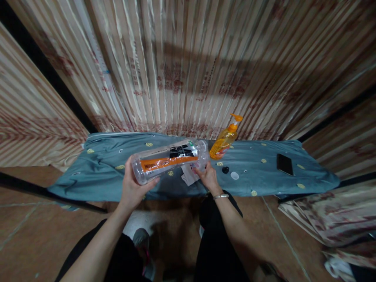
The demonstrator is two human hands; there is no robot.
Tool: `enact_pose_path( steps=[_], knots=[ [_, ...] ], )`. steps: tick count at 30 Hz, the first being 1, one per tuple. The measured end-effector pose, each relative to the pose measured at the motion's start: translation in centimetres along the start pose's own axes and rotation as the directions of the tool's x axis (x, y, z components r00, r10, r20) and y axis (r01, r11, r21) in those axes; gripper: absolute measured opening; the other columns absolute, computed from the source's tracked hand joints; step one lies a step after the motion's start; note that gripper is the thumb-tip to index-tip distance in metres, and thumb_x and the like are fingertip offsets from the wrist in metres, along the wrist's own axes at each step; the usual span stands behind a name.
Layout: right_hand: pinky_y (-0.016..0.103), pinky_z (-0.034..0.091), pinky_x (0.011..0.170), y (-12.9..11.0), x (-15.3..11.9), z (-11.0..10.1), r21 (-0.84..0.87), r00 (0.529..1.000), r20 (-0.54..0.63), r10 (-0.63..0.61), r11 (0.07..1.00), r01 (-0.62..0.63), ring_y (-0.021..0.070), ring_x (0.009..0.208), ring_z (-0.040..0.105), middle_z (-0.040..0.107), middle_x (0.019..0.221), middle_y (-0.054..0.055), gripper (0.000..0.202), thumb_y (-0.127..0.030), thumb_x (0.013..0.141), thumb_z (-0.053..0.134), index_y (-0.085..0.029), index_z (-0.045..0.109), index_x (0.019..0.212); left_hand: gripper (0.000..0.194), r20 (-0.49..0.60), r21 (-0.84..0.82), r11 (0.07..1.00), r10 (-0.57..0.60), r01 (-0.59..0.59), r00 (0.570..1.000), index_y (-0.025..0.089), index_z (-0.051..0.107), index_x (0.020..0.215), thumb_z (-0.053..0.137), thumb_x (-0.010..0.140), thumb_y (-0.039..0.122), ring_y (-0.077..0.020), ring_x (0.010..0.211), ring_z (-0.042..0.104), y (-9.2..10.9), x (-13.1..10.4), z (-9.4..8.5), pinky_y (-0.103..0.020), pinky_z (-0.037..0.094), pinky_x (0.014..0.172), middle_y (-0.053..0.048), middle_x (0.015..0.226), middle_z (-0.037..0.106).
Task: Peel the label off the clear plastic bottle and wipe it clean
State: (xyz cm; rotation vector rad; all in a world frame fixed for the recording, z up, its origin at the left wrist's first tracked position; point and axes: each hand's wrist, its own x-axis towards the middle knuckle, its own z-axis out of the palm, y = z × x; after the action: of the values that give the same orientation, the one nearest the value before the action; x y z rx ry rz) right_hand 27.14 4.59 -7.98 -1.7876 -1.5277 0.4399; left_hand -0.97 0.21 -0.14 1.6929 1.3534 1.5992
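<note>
A large clear plastic bottle (164, 158) with an orange, silver and black label lies nearly level in the air above the cloth-covered table. My left hand (136, 182) is wrapped round its base end. At the mouth end, my right hand (208, 175) grips the bottle's neck; the fingers behind it are partly hidden. Below the bottle, close to my right hand, a pale cloth or tissue (190, 177) rests on the table. Just beyond that hand stands an orange pump bottle (223, 143) of yellow liquid. A small black cap (225, 170) and a clear round disc (234, 175) lie to the right.
The narrow table has a blue-green patterned cloth (111, 172) over it. A dark flat phone-like object (284, 164) lies at its right. Dark metal poles (53, 74) flank it, and a pleated curtain (182, 70) hangs behind. My legs are under the near edge.
</note>
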Motion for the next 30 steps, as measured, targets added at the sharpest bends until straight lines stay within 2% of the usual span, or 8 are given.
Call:
enact_pose_path(
  steps=[5, 11, 17, 30],
  knots=[
    [0.035, 0.052, 0.076, 0.17, -0.03, 0.04, 0.002, 0.998, -0.029, -0.056, 0.998, 0.056, 0.0264, 0.089, 0.069, 0.070, 0.095, 0.010, 0.049, -0.041, 0.076, 0.066, -0.015, 0.052, 0.114, 0.085, -0.015, -0.002, 1.000, 0.012, -0.012, 1.000, 0.020, 0.044, 0.132, 0.083, 0.060, 0.045, -0.0291, 0.114, 0.060, 0.08, 0.02, 0.08, -0.043, 0.052, 0.097, -0.012, 0.125, 0.057],
    [0.038, 0.052, 0.076, 0.48, 0.03, 0.27, -0.005, 0.998, -0.034, -0.061, 0.998, 0.061, 0.0280, 0.089, 0.069, 0.071, 0.097, 0.013, 0.045, -0.043, 0.076, 0.066, -0.017, 0.052, 0.111, 0.088, 0.018, -0.032, 0.999, -0.031, 0.031, 0.999, 0.020, 0.040, 0.136, 0.082, 0.062, 0.042, -0.0289, 0.112, 0.062, 0.08, -0.10, 0.02, -0.044, 0.054, 0.094, -0.012, 0.125, 0.059],
    [0.039, 0.051, 0.077, 0.65, 0.01, 0.47, 0.003, 0.998, -0.038, -0.052, 0.999, 0.052, 0.0283, 0.089, 0.069, 0.070, 0.096, 0.013, 0.046, -0.042, 0.075, 0.067, -0.017, 0.051, 0.111, 0.089, -0.029, -0.026, 0.999, -0.030, 0.029, 0.999, 0.018, 0.043, 0.132, 0.085, 0.058, 0.044, -0.0294, 0.111, 0.062, 0.05, -0.11, 0.12, -0.044, 0.053, 0.095, -0.012, 0.122, 0.059],
    [0.038, 0.052, 0.078, 0.68, 0.03, 0.32, 0.025, 0.997, -0.031, -0.074, 0.997, 0.074, 0.0277, 0.091, 0.068, 0.070, 0.099, 0.014, 0.048, -0.045, 0.077, 0.065, -0.015, 0.053, 0.112, 0.088, 0.008, -0.022, 0.999, -0.025, 0.025, 1.000, 0.019, 0.040, 0.134, 0.083, 0.061, 0.044, -0.0288, 0.112, 0.062, -0.05, -0.12, -0.01, -0.044, 0.053, 0.096, -0.013, 0.124, 0.058]
  ],
)
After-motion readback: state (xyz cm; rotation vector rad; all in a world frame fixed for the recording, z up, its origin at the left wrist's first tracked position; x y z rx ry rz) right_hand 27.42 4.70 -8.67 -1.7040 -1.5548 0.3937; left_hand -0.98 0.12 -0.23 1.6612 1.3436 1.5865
